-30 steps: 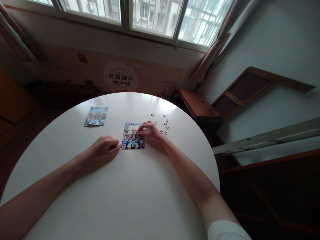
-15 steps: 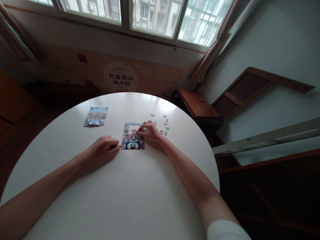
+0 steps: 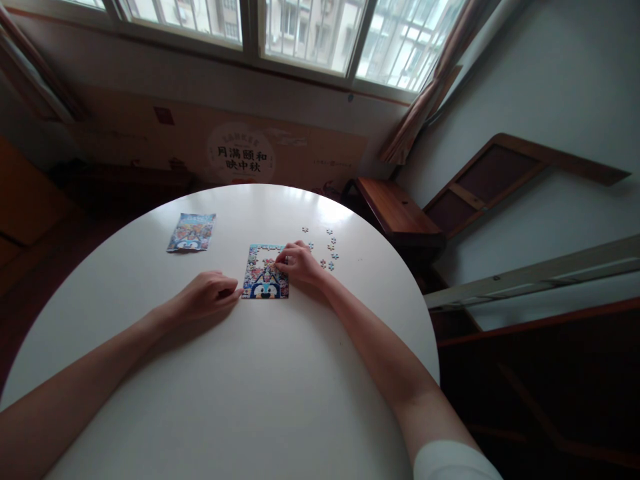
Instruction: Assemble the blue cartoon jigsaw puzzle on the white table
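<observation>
A small jigsaw puzzle [image 3: 265,291] with a blue cartoon face lies flat on the white table, with a pale gap in its upper middle. My right hand [image 3: 299,262] reaches over its right side, thumb and fingers pinched on a puzzle piece [image 3: 273,265] at the edge of that gap; the fingers cover most of the piece. My left hand [image 3: 213,293] rests on the table with its fingers curled in. Its thumb side touches the puzzle's lower left edge, and nothing shows in its grip.
Several loose puzzle pieces [image 3: 332,248] lie scattered to the right of the puzzle. A printed packet [image 3: 193,233] sits at the back left of the round table [image 3: 225,393]. Beyond the table's far right edge stands a wooden bench [image 3: 393,208], under the windows.
Both hands stay almost where they were. The right fingers have shifted very slightly at the gap, still pinched.
</observation>
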The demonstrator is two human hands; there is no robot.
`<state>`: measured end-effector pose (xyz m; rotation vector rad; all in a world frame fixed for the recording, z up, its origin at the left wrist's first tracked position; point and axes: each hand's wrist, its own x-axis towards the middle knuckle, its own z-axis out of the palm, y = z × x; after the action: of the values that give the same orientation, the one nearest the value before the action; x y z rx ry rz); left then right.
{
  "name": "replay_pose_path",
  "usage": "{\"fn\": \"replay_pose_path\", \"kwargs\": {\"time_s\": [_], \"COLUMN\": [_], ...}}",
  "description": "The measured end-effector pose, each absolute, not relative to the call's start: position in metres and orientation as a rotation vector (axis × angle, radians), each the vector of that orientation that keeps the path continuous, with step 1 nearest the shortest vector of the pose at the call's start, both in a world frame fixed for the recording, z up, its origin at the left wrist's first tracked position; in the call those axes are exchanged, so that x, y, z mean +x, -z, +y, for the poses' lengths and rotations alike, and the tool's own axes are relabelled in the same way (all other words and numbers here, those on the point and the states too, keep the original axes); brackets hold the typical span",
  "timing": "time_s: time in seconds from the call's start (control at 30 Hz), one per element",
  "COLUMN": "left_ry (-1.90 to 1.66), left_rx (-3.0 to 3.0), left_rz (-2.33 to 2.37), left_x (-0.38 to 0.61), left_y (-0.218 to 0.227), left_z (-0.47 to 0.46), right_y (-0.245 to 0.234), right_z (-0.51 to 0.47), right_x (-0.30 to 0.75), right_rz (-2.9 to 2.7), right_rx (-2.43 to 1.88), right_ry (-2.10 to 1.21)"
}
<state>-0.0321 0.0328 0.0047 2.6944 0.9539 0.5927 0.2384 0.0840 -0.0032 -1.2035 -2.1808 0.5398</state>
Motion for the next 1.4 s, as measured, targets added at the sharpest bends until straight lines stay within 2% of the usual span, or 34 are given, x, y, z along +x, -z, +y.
{"fn": "replay_pose_path", "kwargs": {"time_s": [1.4], "left_ry": [-0.576], "left_rx": [2.709], "left_rz": [0.973], "left_x": [-0.0324], "left_y": [-0.0036], "left_z": [0.0326], "right_y": [0.0005], "right_z": [0.0825], "right_x": [0.2402], "right_rz": [-2.033], "right_rx": [-1.125], "right_ry": [-0.627]}}
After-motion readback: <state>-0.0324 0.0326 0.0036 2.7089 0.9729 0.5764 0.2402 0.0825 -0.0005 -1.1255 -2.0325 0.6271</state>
